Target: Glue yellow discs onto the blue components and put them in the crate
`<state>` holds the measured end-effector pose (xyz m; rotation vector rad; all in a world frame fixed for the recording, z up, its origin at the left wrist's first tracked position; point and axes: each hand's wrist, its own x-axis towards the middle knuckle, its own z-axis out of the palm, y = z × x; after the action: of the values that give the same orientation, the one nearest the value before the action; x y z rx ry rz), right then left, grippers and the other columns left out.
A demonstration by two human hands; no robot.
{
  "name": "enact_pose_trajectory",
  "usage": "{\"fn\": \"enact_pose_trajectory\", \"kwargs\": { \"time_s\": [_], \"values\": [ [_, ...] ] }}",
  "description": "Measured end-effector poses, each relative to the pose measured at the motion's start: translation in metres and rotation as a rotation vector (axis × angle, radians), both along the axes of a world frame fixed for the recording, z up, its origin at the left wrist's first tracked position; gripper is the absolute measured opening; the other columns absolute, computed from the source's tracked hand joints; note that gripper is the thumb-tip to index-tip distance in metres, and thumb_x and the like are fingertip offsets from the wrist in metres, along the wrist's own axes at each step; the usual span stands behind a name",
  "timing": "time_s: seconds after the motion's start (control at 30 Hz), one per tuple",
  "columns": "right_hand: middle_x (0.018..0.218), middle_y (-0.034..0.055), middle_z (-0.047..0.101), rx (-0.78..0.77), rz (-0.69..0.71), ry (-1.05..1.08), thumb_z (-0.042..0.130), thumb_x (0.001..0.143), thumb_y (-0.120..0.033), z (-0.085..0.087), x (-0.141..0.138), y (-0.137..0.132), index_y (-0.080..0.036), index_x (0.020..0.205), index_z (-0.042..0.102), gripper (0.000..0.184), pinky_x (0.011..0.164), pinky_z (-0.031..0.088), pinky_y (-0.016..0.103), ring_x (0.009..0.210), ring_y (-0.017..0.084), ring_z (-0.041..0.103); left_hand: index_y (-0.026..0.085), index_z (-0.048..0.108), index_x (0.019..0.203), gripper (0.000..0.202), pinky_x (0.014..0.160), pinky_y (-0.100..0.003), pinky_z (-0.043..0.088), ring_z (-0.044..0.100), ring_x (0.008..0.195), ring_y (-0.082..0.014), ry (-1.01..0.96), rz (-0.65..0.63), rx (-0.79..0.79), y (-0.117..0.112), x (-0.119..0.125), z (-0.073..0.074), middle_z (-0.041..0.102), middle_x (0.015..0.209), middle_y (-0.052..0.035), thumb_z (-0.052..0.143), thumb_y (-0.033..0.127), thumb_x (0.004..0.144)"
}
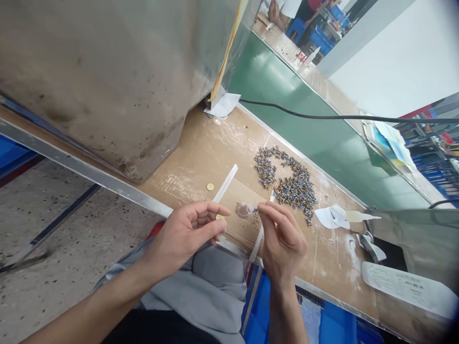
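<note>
My left hand is curled over the near edge of the cardboard-covered bench, thumb and fingers pinched on a small brass disc. My right hand pinches a tiny blue and brass part at its fingertips, right beside a small clear cap on the bench. Just beyond my right hand lies a pile of several blue and brass parts. A white plastic strip lies between my hands and a second brass disc.
A large metal housing fills the left. A green conveyor belt runs behind the bench under a black cable. White paper scraps and a printed sheet lie to the right. Another person's arm shows far off.
</note>
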<state>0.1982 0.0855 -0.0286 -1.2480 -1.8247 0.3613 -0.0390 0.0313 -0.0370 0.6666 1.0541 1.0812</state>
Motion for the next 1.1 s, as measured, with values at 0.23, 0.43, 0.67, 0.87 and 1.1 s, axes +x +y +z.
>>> {"fn": "enact_pose_trajectory", "kwargs": {
  "time_s": [0.23,0.43,0.67,0.87,1.1],
  "values": [
    [0.115,0.0044,0.088,0.004,-0.027,-0.028,0.080,0.111,-0.022,0.000,-0.006,0.001,-0.029,0.112,0.091,0.014,0.092,0.068,0.033,0.108,0.021,0.085,0.021,0.085,0.127,0.030,0.080,-0.029,0.066,0.080,0.079,-0.0174,-0.051,-0.035,0.020,-0.001,0.003,-0.007,0.088,0.087,-0.0024,0.090,0.040,0.105],
    [0.114,0.0033,0.088,0.018,-0.014,-0.039,0.079,0.111,-0.019,-0.001,-0.007,0.001,-0.030,0.113,0.091,0.017,0.094,0.067,0.032,0.107,0.020,0.085,0.021,0.083,0.135,0.031,0.082,-0.031,0.067,0.082,0.085,-0.0188,-0.043,-0.033,0.054,-0.003,0.002,-0.010,0.089,0.099,-0.0041,0.081,0.041,0.112],
    [0.116,0.0037,0.088,0.057,-0.017,-0.062,0.079,0.110,-0.016,-0.002,-0.007,-0.001,-0.031,0.116,0.091,0.020,0.097,0.067,0.036,0.107,0.021,0.085,0.022,0.080,0.137,0.029,0.083,-0.032,0.067,0.080,0.087,-0.0186,-0.028,-0.047,0.078,-0.002,0.002,-0.008,0.085,0.099,-0.0022,0.076,0.040,0.115],
    [0.115,0.0035,0.087,0.092,0.007,-0.105,0.076,0.111,-0.013,0.000,-0.009,-0.002,-0.031,0.116,0.091,0.023,0.095,0.067,0.036,0.104,0.021,0.085,0.024,0.076,0.133,0.023,0.083,-0.031,0.067,0.080,0.088,-0.0178,-0.041,-0.035,0.060,-0.001,0.003,-0.004,0.086,0.099,-0.0012,0.076,0.038,0.115],
    [0.115,0.0039,0.087,0.129,0.000,-0.092,0.077,0.110,-0.011,0.001,-0.010,-0.003,-0.030,0.117,0.090,0.023,0.096,0.067,0.036,0.105,0.021,0.084,0.020,0.078,0.137,0.031,0.083,-0.032,0.068,0.081,0.088,-0.0186,-0.023,-0.026,0.053,0.002,0.004,-0.003,0.087,0.099,-0.0029,0.079,0.037,0.112]
  ]
}}
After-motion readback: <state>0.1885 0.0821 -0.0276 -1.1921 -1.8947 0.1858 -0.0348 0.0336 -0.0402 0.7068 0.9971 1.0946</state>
